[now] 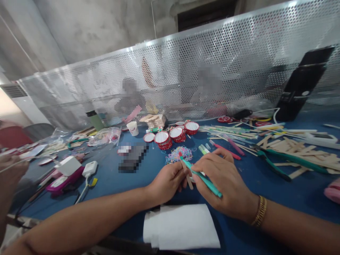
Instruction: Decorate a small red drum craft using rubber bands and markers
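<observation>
Pinched in the fingers of my left hand (166, 182) is a narrow wooden craft stick (190, 182), its upper end red. My right hand (224, 182) grips a teal marker (209, 186), whose front end lies against or very near the upper part of the stick. Just beyond both hands is a heap of small colourful rubber bands (180, 154). A folded white paper (183, 226) lies at the table's near edge, below my hands.
Red-rimmed round tins (162, 140) stand behind the rubber bands, beside a white paper cup (132, 128). Green-handled pliers (273, 166) and loose wooden sticks (305, 152) lie right. A white charger (68, 165) is left. Another person's hand (12, 170) shows far left.
</observation>
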`<control>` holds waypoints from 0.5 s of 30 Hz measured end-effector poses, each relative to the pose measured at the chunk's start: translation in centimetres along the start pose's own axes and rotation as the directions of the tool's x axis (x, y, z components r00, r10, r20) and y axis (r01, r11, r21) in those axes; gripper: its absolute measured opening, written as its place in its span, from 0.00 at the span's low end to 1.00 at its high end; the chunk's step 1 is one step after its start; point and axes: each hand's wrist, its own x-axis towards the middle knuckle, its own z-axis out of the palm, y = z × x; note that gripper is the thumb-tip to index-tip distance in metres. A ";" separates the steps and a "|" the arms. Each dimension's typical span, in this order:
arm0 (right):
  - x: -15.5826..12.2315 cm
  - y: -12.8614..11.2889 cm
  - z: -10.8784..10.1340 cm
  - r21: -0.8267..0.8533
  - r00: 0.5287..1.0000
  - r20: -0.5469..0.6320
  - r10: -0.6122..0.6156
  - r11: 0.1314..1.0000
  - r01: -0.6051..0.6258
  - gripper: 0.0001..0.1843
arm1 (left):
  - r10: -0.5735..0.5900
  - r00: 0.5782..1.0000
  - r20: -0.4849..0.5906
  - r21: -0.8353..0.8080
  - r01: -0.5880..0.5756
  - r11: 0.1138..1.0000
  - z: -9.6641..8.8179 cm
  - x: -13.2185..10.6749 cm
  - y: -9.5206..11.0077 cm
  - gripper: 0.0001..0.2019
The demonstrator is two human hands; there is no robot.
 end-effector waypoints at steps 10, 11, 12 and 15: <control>0.2 0.0 -0.2 0.001 0.999 -0.044 -0.024 1.000 0.024 0.02 | 0.007 1.000 0.020 -0.027 -0.006 1.000 -0.2 -0.1 0.1 0.19; 0.2 0.0 -0.2 0.005 0.998 -0.050 -0.028 1.000 0.028 0.02 | 0.012 1.000 0.020 -0.036 -0.011 0.999 -0.2 -0.1 0.1 0.19; 0.2 -0.1 -0.2 0.007 0.998 -0.057 -0.032 0.999 0.032 0.03 | 0.017 1.000 0.019 -0.043 -0.016 0.999 -0.3 -0.1 0.0 0.19; 0.3 0.0 -0.4 0.001 0.998 -0.042 -0.042 0.999 0.042 0.07 | 0.038 0.999 0.016 -0.072 -0.037 0.997 -0.3 -0.1 -0.3 0.19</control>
